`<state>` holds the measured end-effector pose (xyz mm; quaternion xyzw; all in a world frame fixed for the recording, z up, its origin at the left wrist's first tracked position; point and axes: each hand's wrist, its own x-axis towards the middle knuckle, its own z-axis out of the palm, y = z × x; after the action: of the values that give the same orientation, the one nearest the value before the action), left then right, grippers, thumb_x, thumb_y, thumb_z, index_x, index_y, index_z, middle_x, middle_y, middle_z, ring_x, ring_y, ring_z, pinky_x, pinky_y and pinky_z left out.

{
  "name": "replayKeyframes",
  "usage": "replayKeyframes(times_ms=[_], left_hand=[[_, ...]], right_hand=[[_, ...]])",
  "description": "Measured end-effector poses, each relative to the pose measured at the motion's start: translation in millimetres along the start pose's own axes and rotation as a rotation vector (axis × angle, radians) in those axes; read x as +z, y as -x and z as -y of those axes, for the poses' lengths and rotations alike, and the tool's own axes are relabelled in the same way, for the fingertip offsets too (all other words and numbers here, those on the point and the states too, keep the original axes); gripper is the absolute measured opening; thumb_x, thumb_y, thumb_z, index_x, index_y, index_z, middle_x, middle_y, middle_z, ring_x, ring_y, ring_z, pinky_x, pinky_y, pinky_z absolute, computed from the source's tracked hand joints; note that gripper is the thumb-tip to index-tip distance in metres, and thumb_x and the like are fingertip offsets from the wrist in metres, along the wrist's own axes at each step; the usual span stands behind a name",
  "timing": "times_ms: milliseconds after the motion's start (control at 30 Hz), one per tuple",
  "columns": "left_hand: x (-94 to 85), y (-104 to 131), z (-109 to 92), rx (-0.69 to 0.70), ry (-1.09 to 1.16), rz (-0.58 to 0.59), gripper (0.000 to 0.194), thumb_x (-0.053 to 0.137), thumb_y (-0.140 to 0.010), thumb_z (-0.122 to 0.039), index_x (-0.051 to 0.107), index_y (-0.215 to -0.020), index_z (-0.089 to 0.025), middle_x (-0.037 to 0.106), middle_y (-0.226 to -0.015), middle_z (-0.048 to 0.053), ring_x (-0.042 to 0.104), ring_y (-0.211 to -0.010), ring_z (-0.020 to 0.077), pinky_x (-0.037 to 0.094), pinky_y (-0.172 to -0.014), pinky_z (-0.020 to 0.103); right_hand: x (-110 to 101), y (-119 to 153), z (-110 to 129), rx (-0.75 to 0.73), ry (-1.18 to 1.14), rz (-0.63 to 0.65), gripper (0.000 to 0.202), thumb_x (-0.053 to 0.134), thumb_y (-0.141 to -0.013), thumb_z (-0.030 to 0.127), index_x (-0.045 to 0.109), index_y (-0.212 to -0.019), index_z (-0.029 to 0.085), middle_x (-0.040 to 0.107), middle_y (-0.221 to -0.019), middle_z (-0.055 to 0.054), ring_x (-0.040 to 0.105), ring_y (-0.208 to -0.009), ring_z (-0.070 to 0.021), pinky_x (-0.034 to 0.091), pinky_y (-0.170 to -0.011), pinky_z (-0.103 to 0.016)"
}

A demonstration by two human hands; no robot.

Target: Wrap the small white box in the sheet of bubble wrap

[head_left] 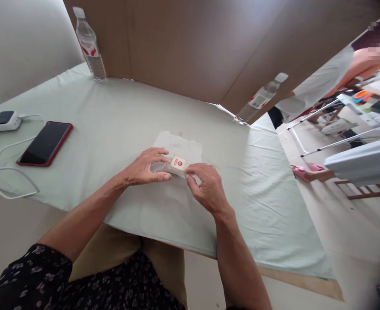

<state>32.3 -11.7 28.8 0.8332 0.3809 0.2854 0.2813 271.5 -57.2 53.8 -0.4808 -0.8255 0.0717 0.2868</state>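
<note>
A small cream box or card (179, 163) with red print lies in front of me on what looks like clear plastic wrapping (159, 166). Beneath it and reaching behind is a thin whitish sheet (179, 144). My left hand (144, 167) rests at the left end of the plastic, thumb and fingers spread apart around it. At the right end, the thumb and forefinger of my right hand (206, 183) are pinched on the edge of the plastic, beside the printed piece. Whether the printed piece is inside the plastic or on top, I cannot tell.
A red-cased phone (44, 143), a white power bank (2, 121) and a white cable (10, 144) lie left. Water bottles stand at back left (91, 49) and right (261, 100), against a cardboard panel (190, 47). Another person (325, 82) is beyond it.
</note>
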Motion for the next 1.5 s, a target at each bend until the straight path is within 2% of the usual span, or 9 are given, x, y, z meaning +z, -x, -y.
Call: replayKeyframes(times_ms=[133, 233, 333, 467, 600, 767, 1033, 1267, 1500], left_hand=[[5.0, -3.9, 1.5, 0.003, 0.026, -0.079, 0.035, 0.072, -0.077, -0.050, 0.068, -0.094, -0.019, 0.064, -0.133, 0.014, 0.057, -0.126, 0.0303, 0.046, -0.106, 0.048], [13.8, -8.0, 2.7, -0.051, 0.070, -0.248, 0.021, 0.064, -0.083, -0.038, 0.068, -0.085, -0.018, 0.072, -0.117, 0.013, 0.068, -0.108, 0.0247, 0.052, -0.098, 0.041], [19.5, -10.7, 1.2, -0.103, 0.127, -0.321, 0.019, 0.062, -0.083, -0.035, 0.069, -0.084, -0.018, 0.074, -0.113, 0.011, 0.069, -0.105, 0.0236, 0.052, -0.097, 0.039], [21.3, -11.3, -3.6, -0.187, 0.197, -0.307, 0.018, 0.064, -0.078, -0.035, 0.070, -0.082, -0.018, 0.075, -0.112, 0.009, 0.069, -0.105, 0.0240, 0.053, -0.093, 0.036], [20.8, -11.1, -7.8, -0.242, 0.279, -0.276, 0.020, 0.066, -0.076, -0.038, 0.068, -0.076, -0.018, 0.075, -0.110, 0.008, 0.069, -0.102, 0.0237, 0.053, -0.088, 0.033], [16.3, -10.8, -11.8, -0.279, 0.335, -0.253, 0.015, 0.062, -0.073, -0.032, 0.062, -0.068, -0.018, 0.075, -0.085, 0.004, 0.069, -0.086, 0.0200, 0.052, -0.081, 0.031], [11.1, -10.1, -14.5, -0.301, 0.347, -0.139, 0.031, 0.071, -0.071, -0.038, 0.068, -0.095, -0.018, 0.073, -0.097, 0.005, 0.066, -0.091, 0.0210, 0.051, -0.082, 0.032], [16.9, -11.6, -16.5, -0.311, 0.446, -0.141, 0.027, 0.073, -0.073, -0.039, 0.058, -0.068, -0.017, 0.074, -0.101, 0.007, 0.067, -0.086, 0.0182, 0.048, -0.073, 0.027], [20.8, -11.0, -15.4, -0.340, 0.465, -0.161, 0.027, 0.074, -0.071, -0.035, 0.055, -0.065, -0.017, 0.068, -0.083, 0.002, 0.053, -0.065, 0.0095, 0.039, -0.060, 0.022]], right_hand=[[13.1, -2.1, -7.3, 0.078, -0.052, -0.154, 0.011, 0.053, -0.092, 0.022, 0.064, -0.087, 0.022, 0.073, -0.091, -0.005, 0.065, -0.086, -0.0210, 0.044, -0.082, -0.036], [25.3, -5.1, -14.4, 0.150, -0.179, -0.233, 0.010, 0.055, -0.090, 0.024, 0.063, -0.086, 0.021, 0.070, -0.106, -0.009, 0.063, -0.103, -0.0225, 0.046, -0.094, -0.039], [33.9, -10.0, -21.2, 0.234, -0.321, -0.220, 0.010, 0.056, -0.088, 0.029, 0.062, -0.085, 0.022, 0.068, -0.119, -0.011, 0.061, -0.114, -0.0232, 0.045, -0.100, -0.040], [38.9, -15.8, -24.5, 0.312, -0.488, -0.146, 0.013, 0.056, -0.087, 0.034, 0.061, -0.083, 0.022, 0.073, -0.105, -0.007, 0.067, -0.099, -0.0209, 0.049, -0.092, -0.036], [38.5, -14.0, -18.4, 0.334, -0.508, -0.172, 0.013, 0.057, -0.086, 0.033, 0.062, -0.082, 0.022, 0.074, -0.095, -0.005, 0.067, -0.090, -0.0190, 0.048, -0.087, -0.032], [36.5, -6.3, -10.4, 0.339, -0.456, -0.127, 0.012, 0.058, -0.087, 0.033, 0.064, -0.083, 0.023, 0.074, -0.089, -0.003, 0.066, -0.087, -0.0193, 0.046, -0.089, -0.034], [35.7, -5.1, -10.7, 0.342, -0.470, -0.111, 0.012, 0.056, -0.087, 0.033, 0.063, -0.082, 0.023, 0.074, -0.090, -0.003, 0.067, -0.089, -0.0199, 0.047, -0.088, -0.035], [31.9, -6.4, -10.1, 0.307, -0.502, -0.079, 0.012, 0.057, -0.087, 0.032, 0.063, -0.082, 0.023, 0.075, -0.098, -0.004, 0.068, -0.095, -0.0203, 0.046, -0.091, -0.036], [27.2, -8.0, -16.8, 0.364, -0.534, -0.022, 0.015, 0.059, -0.085, 0.034, 0.065, -0.080, 0.022, 0.072, -0.082, -0.002, 0.065, -0.081, -0.0175, 0.049, -0.080, -0.031]])
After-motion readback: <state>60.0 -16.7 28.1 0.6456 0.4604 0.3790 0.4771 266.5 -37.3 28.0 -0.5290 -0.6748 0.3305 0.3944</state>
